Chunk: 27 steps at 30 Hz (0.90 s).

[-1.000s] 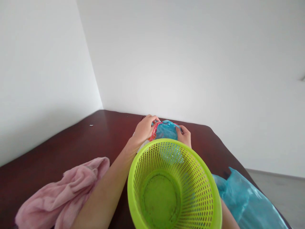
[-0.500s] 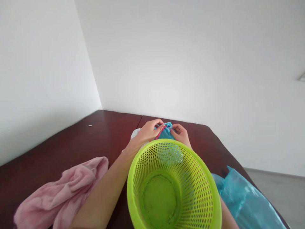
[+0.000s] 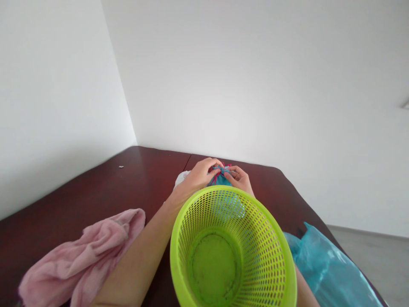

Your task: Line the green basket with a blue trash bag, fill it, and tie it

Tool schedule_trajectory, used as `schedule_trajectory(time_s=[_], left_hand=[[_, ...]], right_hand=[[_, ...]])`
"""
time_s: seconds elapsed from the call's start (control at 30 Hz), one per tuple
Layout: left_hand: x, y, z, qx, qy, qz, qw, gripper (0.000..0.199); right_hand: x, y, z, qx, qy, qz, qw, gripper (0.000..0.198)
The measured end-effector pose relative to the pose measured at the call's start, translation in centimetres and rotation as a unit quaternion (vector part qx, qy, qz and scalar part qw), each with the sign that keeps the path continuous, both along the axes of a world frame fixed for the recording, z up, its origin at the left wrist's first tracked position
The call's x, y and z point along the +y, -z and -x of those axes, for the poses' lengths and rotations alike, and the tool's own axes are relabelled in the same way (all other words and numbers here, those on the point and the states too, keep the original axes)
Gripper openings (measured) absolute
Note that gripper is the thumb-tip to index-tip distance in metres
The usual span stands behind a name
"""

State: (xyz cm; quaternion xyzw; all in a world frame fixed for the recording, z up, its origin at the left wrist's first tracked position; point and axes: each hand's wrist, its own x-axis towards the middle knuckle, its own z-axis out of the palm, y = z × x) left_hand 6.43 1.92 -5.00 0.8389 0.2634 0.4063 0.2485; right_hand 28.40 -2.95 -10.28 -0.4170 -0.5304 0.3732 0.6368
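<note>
Both hands (image 3: 202,172) pinch blue bag (image 3: 221,181) | gathered neck (image 3: 224,169) up-frame | long axis hidden

reddish-brown table (image 3: 150,175) — pink cloth (image 3: 92,251), blue plastic (image 3: 332,268), perhaps the green basket (image 3: 215,264)

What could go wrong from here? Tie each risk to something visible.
Pulled hard, the blue plastic pinched by the left hand and right hand might tear. The green basket between the forearms might get knocked. The blue film at right near the edge of the table could slide off.

Bare forearms (image 3: 145,251), bare hands (image 3: 200,174)
</note>
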Motion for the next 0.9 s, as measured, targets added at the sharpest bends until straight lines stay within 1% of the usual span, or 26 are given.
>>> schedule_trajectory(time_s=[0.07,0.17,0.3,0.4,0.5,0.57,0.63,0.73,0.8,0.9], left_hand=[[0.3,0.1,0.1,0.011,-0.023,-0.017,1.000,0.021],[0.7,0.1,0.2,0.033,-0.063,-0.017,0.997,0.022],[0.4,-0.1,0.5,0.065,-0.080,-0.006,0.995,0.021],[-0.1,-0.4,0.8,0.078,-0.106,-0.016,0.991,0.023],[-0.3,-0.6,1.0,0.074,-0.128,-0.044,0.988,0.024],[-0.3,-0.8,1.0,0.071,-0.110,-0.067,0.989,0.023],[-0.2,-1.0,0.8,0.064,-0.075,-0.081,0.992,0.020],[-0.2,-1.1,0.6,0.058,-0.030,-0.081,0.995,0.016],[-0.3,-1.1,0.6,0.058,-0.018,-0.080,0.995,0.015],[-0.4,-1.1,0.8,0.071,-0.003,-0.080,0.994,0.005]], right_hand=[[0.2,-0.1,0.1,-0.004,0.021,-0.017,1.000,0.059],[0.2,-0.4,0.0,-0.002,0.045,-0.029,0.999,0.050],[-0.1,-0.5,0.2,0.005,0.094,-0.058,0.994,0.039],[-0.1,-0.4,0.4,0.016,0.118,-0.061,0.991,0.041],[-0.2,-0.4,0.4,0.024,0.107,-0.050,0.993,0.043],[-0.4,-0.5,0.5,0.025,0.084,-0.036,0.995,0.045],[-0.6,-0.6,0.6,0.021,0.055,-0.021,0.998,0.049],[-0.5,-0.6,0.7,0.018,0.023,-0.011,1.000,0.054],[-0.2,-0.6,0.7,0.017,0.017,-0.015,1.000,0.058],[0.2,-0.4,0.7,0.015,0.025,-0.025,0.999,0.055]])
